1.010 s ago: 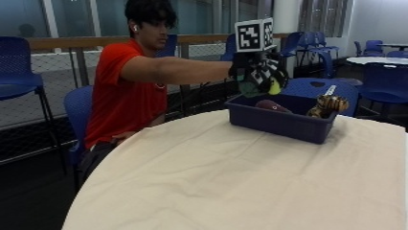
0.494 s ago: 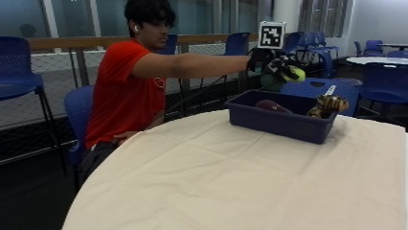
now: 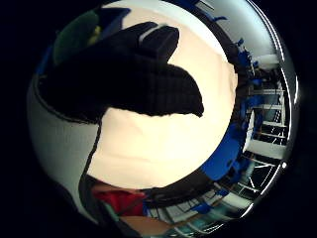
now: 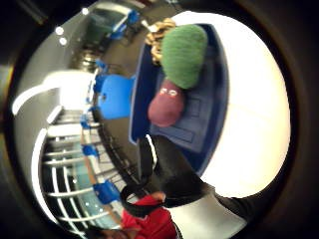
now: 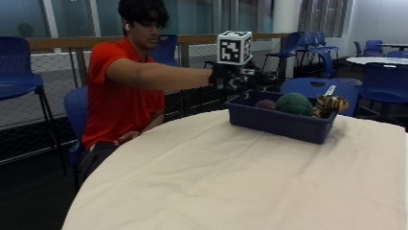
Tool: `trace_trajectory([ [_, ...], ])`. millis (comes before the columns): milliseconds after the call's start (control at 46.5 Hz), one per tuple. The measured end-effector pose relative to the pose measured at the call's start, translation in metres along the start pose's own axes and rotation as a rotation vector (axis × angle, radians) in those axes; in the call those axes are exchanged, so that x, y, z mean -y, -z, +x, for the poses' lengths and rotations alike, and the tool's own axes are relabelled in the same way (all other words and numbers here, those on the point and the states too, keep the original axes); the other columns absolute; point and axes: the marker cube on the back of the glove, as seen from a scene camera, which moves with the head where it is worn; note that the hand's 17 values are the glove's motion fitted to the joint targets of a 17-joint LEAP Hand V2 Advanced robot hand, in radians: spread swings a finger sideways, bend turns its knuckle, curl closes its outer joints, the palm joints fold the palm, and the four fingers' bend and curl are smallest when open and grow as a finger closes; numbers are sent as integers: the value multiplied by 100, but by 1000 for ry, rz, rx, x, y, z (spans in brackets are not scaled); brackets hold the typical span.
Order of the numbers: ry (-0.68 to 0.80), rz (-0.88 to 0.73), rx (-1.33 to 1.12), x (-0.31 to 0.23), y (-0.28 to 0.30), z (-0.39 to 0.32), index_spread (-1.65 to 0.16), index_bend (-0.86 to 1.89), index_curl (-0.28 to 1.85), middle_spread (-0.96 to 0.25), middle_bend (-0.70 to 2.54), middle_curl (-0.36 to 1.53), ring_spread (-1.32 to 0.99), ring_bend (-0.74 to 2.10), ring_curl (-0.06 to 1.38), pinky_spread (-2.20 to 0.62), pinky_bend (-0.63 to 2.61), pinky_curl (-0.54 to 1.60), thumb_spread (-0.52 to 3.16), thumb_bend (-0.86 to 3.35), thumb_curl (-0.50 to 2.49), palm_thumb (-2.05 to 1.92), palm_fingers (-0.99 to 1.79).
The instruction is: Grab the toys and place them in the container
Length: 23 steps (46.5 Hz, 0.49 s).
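- Green ball (image 5: 294, 103) lies in the blue bin (image 5: 280, 123) beside a maroon toy (image 5: 265, 104) and a striped tiger toy (image 5: 330, 103).
- Right hand (image 5: 237, 79) hangs just beside the bin's near end, holding nothing; its gloved fingers (image 3: 148, 74) look relaxed rather than curled round a toy.
- Judging by this, the drop-off step looks done; no toy shows on the table.
- Next move, if any toy remains out of view, calls for reaching away from the bin to find it.
- Cream cloth covers the round table (image 5: 223, 182); blue chairs (image 5: 19, 62) and a railing stand behind.
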Motion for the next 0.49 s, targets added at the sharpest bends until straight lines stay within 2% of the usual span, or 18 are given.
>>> trace_trajectory([
  [322, -213, 53, 27, -81, -17, 124, -38, 17, 29, -8, 12, 18, 7, 31, 28, 10, 121, 38, 112, -5, 33, -5, -16],
  [494, -259, 47, 66, -110, -28, 165, -38, 17, 30, -8, 12, 18, 7, 29, 29, 10, 117, 35, 112, -5, 30, -5, -14],
])
